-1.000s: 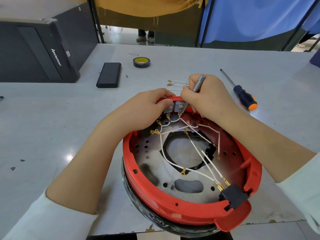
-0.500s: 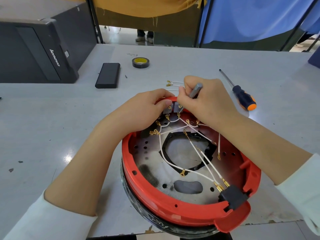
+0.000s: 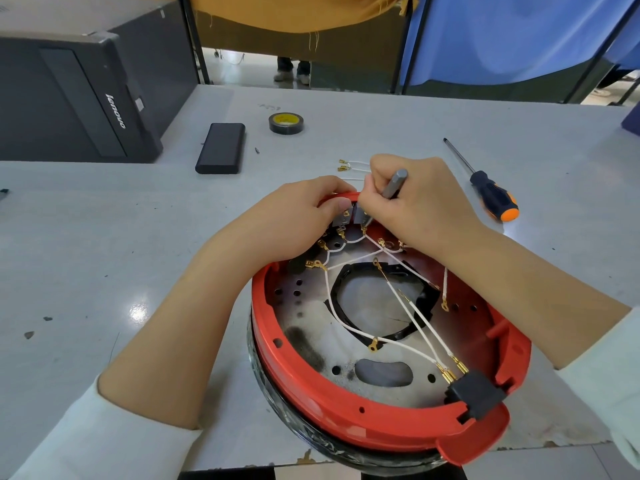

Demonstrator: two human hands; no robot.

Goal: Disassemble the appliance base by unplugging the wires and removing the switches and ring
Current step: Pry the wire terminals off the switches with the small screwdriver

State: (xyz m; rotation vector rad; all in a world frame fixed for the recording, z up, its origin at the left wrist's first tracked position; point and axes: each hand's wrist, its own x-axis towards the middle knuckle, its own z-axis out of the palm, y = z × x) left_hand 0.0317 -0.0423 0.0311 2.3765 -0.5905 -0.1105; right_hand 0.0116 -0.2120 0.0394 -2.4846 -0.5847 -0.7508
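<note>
A round appliance base with a red plastic ring (image 3: pixel 311 386) lies open side up at the table's front edge, over a black outer ring (image 3: pixel 277 407). White wires (image 3: pixel 412 317) with brass terminals cross its metal plate. Two grey switches (image 3: pixel 349 216) stand at the far rim. My left hand (image 3: pixel 294 223) grips that rim, thumb against the left switch. My right hand (image 3: pixel 415 206) holds a grey metal tool (image 3: pixel 393 184) with its tip down at the right switch's terminals. A black connector block (image 3: pixel 476 396) sits at the near right rim.
Loose white wires (image 3: pixel 353 166) lie just beyond my hands. An orange-and-black screwdriver (image 3: pixel 485 188) lies to the right, a black tape roll (image 3: pixel 286 123) and a black power bank (image 3: pixel 221 147) at the back. A black computer case (image 3: pixel 79 98) stands far left.
My right hand has tilted the metal tool and pushed its tip lower against the right switch. My left hand has kept its hold on the rim.
</note>
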